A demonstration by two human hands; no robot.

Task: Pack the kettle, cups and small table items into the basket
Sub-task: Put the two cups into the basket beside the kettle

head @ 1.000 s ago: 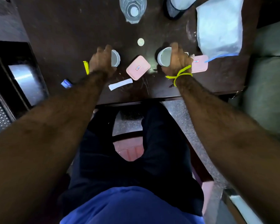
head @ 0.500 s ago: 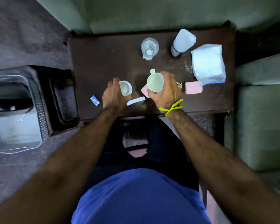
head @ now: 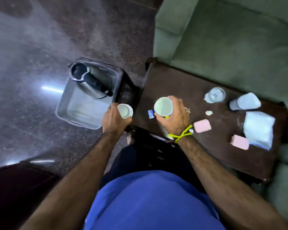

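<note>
White plastic defines both cups. The left hand (head: 115, 119) grips the smaller cup (head: 124, 110) with fingers curled round its wall, mouth up, at the gap between the worktop (head: 176, 83) and the basket (head: 63, 103). The right hand (head: 175, 117) grips the larger cup (head: 163, 107) the same way, upright, above the left part of the worktop.

The basket, a clear rectangular tub, stands on the floor to the left of the worktop and lower than it. Its long axis runs from the near-left corner toward the far right. The kettle (head: 88, 80) already lies in its far end, handle pointing to the near right. The near half of the basket floor shows bare.

Governing relation: the basket lies left of and below both hands. The left hand is nearer, just beside the near-right rim. The right hand must cross the worktop edge and the left forearm's path.

Judgement: lower the left cup first into the near half, then bring the right cup across. Keep both clear of the kettle handle.

Remaining on the worktop: two pink cases (head: 202, 125) (head: 239, 142), a small blue packet (head: 150, 114), a small round lid (head: 208, 112), a clear glass (head: 215, 95), a bottle (head: 244, 102) lying on its side, and a white bag (head: 258, 128). A green sofa (head: 223, 39) borders the far side.
</note>
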